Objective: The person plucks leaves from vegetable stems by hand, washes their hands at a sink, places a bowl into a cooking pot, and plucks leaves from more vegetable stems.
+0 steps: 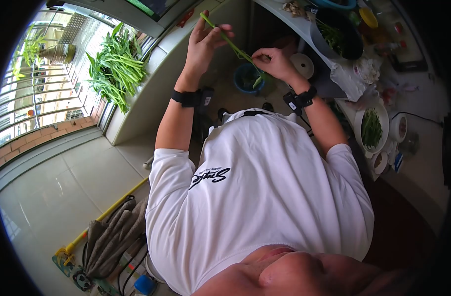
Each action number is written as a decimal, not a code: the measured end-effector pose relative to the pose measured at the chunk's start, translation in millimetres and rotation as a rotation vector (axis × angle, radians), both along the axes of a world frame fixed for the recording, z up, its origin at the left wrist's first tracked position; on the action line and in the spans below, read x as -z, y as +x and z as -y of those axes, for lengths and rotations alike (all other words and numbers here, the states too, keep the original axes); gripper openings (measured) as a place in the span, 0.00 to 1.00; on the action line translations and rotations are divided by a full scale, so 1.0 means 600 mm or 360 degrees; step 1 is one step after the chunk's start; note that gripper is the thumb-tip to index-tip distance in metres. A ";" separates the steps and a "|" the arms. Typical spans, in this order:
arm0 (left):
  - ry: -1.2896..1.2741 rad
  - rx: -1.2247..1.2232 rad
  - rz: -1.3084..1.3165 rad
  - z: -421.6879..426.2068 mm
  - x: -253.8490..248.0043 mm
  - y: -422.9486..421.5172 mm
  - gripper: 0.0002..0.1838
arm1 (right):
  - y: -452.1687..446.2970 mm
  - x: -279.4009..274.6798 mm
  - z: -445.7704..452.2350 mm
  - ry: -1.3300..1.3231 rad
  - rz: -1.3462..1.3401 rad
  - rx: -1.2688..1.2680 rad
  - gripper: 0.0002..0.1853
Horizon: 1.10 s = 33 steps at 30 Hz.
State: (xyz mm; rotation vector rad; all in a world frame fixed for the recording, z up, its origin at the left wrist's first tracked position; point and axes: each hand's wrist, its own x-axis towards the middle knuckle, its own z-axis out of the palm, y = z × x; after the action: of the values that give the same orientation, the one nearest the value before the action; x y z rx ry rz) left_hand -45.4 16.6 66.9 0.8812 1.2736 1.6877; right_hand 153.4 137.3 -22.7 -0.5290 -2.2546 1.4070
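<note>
- Nearest: white shirt (pixel 279 192); both forearms reach forward from it, a black band at each wrist.
- Right hand (pixel 275 63): nearly closed, thumb and fingertips pinching a green stem (pixel 238 50) on its lower stretch.
- Left hand (pixel 204 47): half open, fingers curled loosely, thumb and forefinger gripping the same stem nearer its upper end.
- Stem: held aslant between the two hands; upper tip projects past the left hand, leafy lower end hangs past the right.
- Blue basin (pixel 236 85): on the floor beneath, near the right hand in view; green matter inside.
- Room: clear gap between the hands, crossed only by the stem.
- Right side: table (pixel 297 24), its pale edge near the right hand; a white bowl (pixel 385 118) of green pieces and a dark pot (pixel 351 45) with greens stand along it.
- Left side: pale ledge (pixel 158 55), its edge near the left hand; leafy bunch (pixel 117 69) piled farther along.
- Farthest: barred window (pixel 35 106) beyond the bunch.
</note>
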 end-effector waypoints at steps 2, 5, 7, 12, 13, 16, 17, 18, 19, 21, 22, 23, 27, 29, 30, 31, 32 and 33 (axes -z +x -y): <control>0.0011 -0.0010 0.0000 0.001 0.001 0.001 0.33 | 0.002 -0.012 0.006 -0.0028 0.0024 0.0000 0.08; 0.0073 -0.0017 0.0003 0.004 0.004 0.004 0.32 | 0.000 -0.018 0.016 -0.0156 -0.0016 0.0031 0.07; 0.0073 -0.0042 -0.0086 0.007 0.004 0.007 0.30 | -0.002 -0.018 0.022 -0.0255 -0.0078 0.0060 0.07; 0.0148 -0.0144 -0.0218 0.010 0.010 0.021 0.30 | 0.004 -0.018 0.016 -0.1551 -0.0234 0.0427 0.02; 0.0189 -0.0174 -0.0259 0.009 0.012 0.022 0.30 | 0.008 -0.024 0.008 -0.1814 -0.0248 0.0470 0.01; 0.0299 -0.0174 -0.0250 0.009 0.009 0.010 0.31 | 0.020 -0.011 -0.012 -0.1701 -0.0398 0.0527 0.01; 0.0292 -0.0176 -0.0245 0.010 0.006 0.005 0.31 | 0.033 -0.012 -0.016 -0.1623 -0.0375 0.0506 0.04; 0.0291 -0.0181 -0.0247 0.012 0.001 0.001 0.31 | 0.039 -0.019 -0.019 -0.1624 -0.0372 0.0501 0.04; 0.0313 -0.0195 -0.0196 0.013 -0.003 -0.003 0.31 | 0.044 -0.024 -0.022 -0.1617 -0.0404 0.0535 0.05; 0.0348 -0.0221 -0.0168 0.015 -0.012 -0.011 0.30 | 0.053 -0.045 -0.024 -0.1528 -0.0455 0.0525 0.06; 0.0348 -0.0215 -0.0167 0.017 -0.018 -0.012 0.30 | 0.060 -0.043 -0.028 -0.1528 -0.0457 0.0530 0.06; 0.0354 -0.0221 -0.0122 0.019 -0.026 -0.014 0.29 | 0.068 -0.040 -0.036 -0.1352 -0.0448 0.0489 0.07; 0.0355 -0.0168 -0.0071 0.027 -0.033 -0.037 0.30 | 0.071 -0.047 -0.046 -0.1067 -0.0554 0.0382 0.07; 0.0386 -0.0107 -0.0020 0.028 -0.036 -0.045 0.31 | 0.065 -0.064 -0.039 -0.1020 -0.0505 0.0379 0.07; 0.0385 -0.0098 -0.0019 0.028 -0.039 -0.045 0.31 | 0.056 -0.069 -0.032 -0.0516 -0.0390 0.0376 0.07; 0.0390 -0.0099 0.0018 0.029 -0.042 -0.045 0.31 | 0.051 -0.074 -0.030 -0.0012 -0.0268 0.0364 0.08; 0.0395 -0.0102 0.0055 0.029 -0.045 -0.045 0.31 | 0.054 -0.077 -0.034 -0.0048 0.0004 0.0172 0.07; 0.0395 -0.0095 0.0057 0.029 -0.048 -0.045 0.31 | 0.053 -0.083 -0.030 -0.0071 0.0131 0.0090 0.07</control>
State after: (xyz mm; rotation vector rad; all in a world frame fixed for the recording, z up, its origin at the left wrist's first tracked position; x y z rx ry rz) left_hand -72.6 -0.9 95.6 0.9602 1.0911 1.9299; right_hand 185.0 155.1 26.9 -0.6713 -2.2574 1.4350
